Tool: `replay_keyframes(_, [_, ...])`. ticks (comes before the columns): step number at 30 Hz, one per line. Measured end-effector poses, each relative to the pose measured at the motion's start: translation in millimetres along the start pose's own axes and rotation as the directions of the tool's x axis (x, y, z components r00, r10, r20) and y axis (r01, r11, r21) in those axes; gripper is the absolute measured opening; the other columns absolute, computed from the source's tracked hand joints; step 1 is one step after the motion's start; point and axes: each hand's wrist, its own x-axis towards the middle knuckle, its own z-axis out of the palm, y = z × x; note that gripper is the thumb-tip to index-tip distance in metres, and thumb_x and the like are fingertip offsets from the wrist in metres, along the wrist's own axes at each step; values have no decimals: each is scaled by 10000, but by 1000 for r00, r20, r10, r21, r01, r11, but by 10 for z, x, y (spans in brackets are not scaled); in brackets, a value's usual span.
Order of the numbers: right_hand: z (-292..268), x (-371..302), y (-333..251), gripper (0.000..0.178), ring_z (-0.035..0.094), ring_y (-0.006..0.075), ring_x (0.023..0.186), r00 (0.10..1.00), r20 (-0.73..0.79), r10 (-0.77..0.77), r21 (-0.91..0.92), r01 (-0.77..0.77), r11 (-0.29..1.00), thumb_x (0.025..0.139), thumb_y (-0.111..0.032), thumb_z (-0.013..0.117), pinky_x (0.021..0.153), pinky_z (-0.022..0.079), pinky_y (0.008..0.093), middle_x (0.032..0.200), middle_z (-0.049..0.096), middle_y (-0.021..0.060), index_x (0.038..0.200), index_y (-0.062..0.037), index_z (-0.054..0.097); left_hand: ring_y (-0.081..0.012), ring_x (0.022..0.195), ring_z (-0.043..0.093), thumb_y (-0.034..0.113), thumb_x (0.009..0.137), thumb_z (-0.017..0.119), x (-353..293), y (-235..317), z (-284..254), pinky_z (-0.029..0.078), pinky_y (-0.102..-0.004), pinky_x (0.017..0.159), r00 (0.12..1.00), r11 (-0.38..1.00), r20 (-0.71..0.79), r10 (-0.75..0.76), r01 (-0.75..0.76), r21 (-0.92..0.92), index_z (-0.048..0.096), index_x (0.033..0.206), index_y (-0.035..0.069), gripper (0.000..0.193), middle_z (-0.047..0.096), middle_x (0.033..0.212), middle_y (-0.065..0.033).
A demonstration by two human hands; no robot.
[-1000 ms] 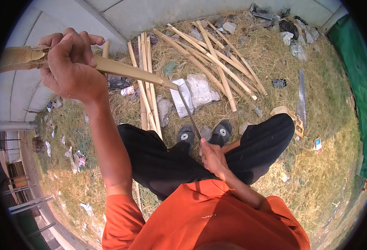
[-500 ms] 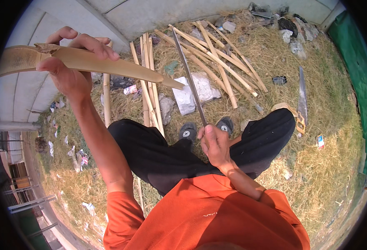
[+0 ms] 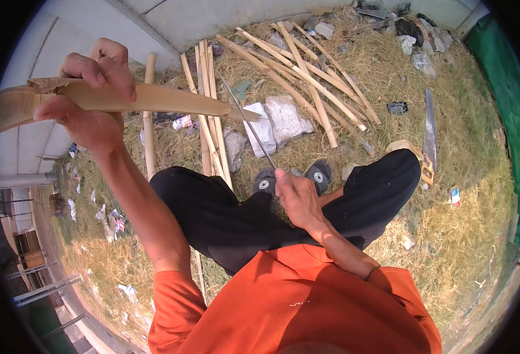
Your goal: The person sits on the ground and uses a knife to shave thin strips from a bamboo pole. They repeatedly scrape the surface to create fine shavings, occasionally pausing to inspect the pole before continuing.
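Observation:
A split bamboo strip (image 3: 171,100), pale and broad with a ragged notch at its left part, reaches across the upper left. My left hand (image 3: 97,127) is closed on it, thumb below and fingers bent over the upper edge. Its narrow right end is beside a long, thin knife blade (image 3: 252,131), which overlaps it in view; whether they touch I cannot tell. My right hand (image 3: 300,200) is closed round the lower end of this knife, in front of my knees, and hides the handle. The blade slants up and to the left.
Several bamboo strips (image 3: 316,97) lie heaped on dry grass ahead, with more strips (image 3: 213,127) standing left of the pale stone blocks (image 3: 286,121). A handsaw (image 3: 430,133) lies by my right knee. A wall (image 3: 207,23) and a green sheet (image 3: 502,118) border the ground.
The knife blade has swung left and its tip has come lower, now crossing the strip's narrow end in view. My left hand and the strip have shifted slightly left.

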Motion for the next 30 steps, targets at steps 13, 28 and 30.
replay_keyframes(13, [33,57,338,561,463,118,456,955,46,294,283,-295,913,1018,-454,409,460,359,300,516,461,29,687,-19,530,-184,705,468,679,962,313,132,63,446,368,-300,715,739,799,-672,30,387,461,415,881,55,637,488,710,-77])
replay_keyframes(28, [-28,52,-20,552,398,80,403,995,-12,-99,240,99,966,1036,-458,355,388,295,242,496,411,7,738,-14,495,-166,816,638,423,1023,455,152,-35,435,488,-273,792,911,670,-391,128,211,711,460,1096,9,421,690,820,-143])
replay_keyframes(30, [-34,-20,-164,567,410,80,411,987,-23,-158,292,158,943,1033,-464,360,401,303,246,501,417,5,724,-10,500,-185,721,635,427,1036,413,102,-79,401,497,-290,775,920,671,-359,160,165,723,457,1042,8,421,660,705,-144])
